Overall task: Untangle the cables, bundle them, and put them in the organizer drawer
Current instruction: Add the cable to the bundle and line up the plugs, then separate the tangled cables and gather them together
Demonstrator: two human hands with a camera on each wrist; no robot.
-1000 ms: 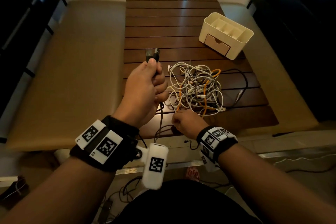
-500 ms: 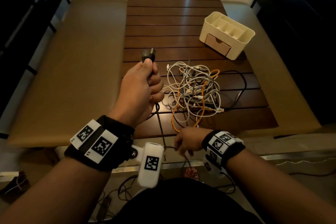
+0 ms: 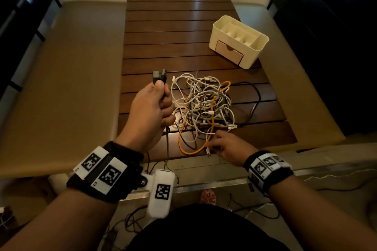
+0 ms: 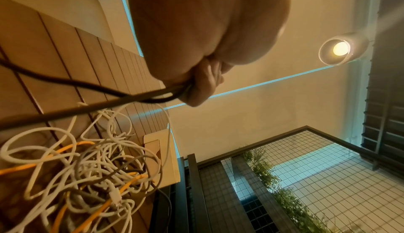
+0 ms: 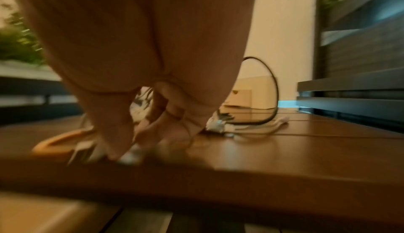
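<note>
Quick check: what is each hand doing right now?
Left hand: raised, gripping the dark cable, plug ends above the fist.
Right hand: at the pile's near edge, fingers on a white cable end; grip cannot be told.

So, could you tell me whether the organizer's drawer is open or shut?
Shut: the drawer front sits flush in the organizer.

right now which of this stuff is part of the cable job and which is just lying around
Part of the job:
- cable tangle
- dark cable held in the left hand
- right hand at the tangle's near edge
- organizer, drawer closed

Just lying about:
- cords on the floor
- benches
</note>
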